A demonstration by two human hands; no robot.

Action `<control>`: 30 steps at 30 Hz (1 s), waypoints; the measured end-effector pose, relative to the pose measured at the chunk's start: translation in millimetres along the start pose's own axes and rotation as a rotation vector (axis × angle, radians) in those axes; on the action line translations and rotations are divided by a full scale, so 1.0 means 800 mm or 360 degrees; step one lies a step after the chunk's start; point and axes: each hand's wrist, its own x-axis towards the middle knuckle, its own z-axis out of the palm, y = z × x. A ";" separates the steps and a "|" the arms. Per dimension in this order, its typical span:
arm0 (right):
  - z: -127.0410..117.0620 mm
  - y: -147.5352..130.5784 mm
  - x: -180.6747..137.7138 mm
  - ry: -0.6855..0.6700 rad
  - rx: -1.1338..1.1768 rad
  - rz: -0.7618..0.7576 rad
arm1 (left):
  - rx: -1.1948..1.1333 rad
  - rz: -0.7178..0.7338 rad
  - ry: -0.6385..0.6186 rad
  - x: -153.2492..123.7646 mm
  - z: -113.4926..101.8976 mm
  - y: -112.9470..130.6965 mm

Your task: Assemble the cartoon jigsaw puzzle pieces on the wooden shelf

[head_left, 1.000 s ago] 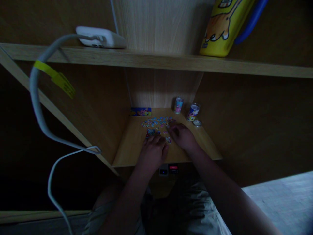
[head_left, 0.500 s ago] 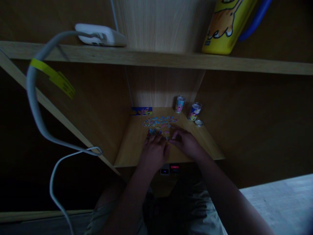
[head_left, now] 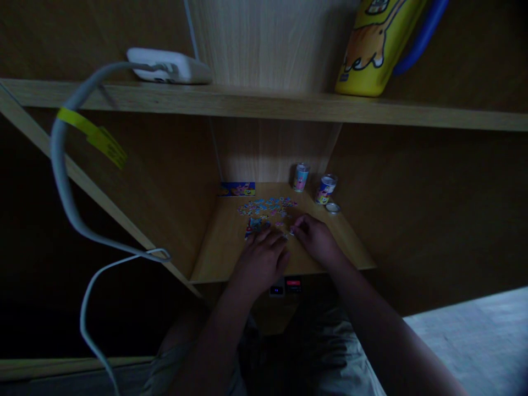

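Several small colourful puzzle pieces [head_left: 266,207] lie scattered on a wooden board [head_left: 218,250] low in a dim wooden nook. My left hand [head_left: 260,258] rests palm down on the board over a joined cluster of pieces [head_left: 254,224], fingers lying flat. My right hand [head_left: 317,239] sits just right of it, fingertips pinched around a small puzzle piece [head_left: 292,232] near the cluster. The two hands nearly touch.
Two small printed tins [head_left: 301,176] [head_left: 326,188] and a loose round lid [head_left: 333,208] stand at the board's back right. A picture card [head_left: 237,189] leans at the back left. Above, a shelf [head_left: 264,104] bears a white adapter [head_left: 169,65] with a grey cable [head_left: 61,181] and a yellow jug [head_left: 373,47].
My right hand has drawn back from the scattered pieces toward the cluster by my left hand, fingers now pinched. The left hand has barely shifted.
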 end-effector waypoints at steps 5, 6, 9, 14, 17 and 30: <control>0.002 0.003 0.000 -0.0029 0.0107 -0.0026 | 0.0001 0.0102 -0.0002 -0.002 -0.002 0.000; 0.002 0.004 -0.001 -0.0029 0.0142 -0.0027 | 0.0001 0.0133 -0.0008 -0.002 -0.002 0.000; 0.003 0.005 -0.001 0.0001 0.0272 0.0004 | 0.0010 0.0141 -0.0024 -0.001 -0.001 -0.001; 0.002 0.003 -0.001 0.0029 0.0382 0.0036 | 0.0000 0.0122 -0.0021 0.000 0.000 -0.001; 0.001 0.002 -0.001 0.0053 0.0320 0.0026 | 0.0010 0.0133 -0.0029 -0.001 -0.001 0.000; 0.001 0.004 -0.001 -0.0076 0.0412 0.0013 | -0.0008 0.0093 -0.0028 0.000 0.001 -0.002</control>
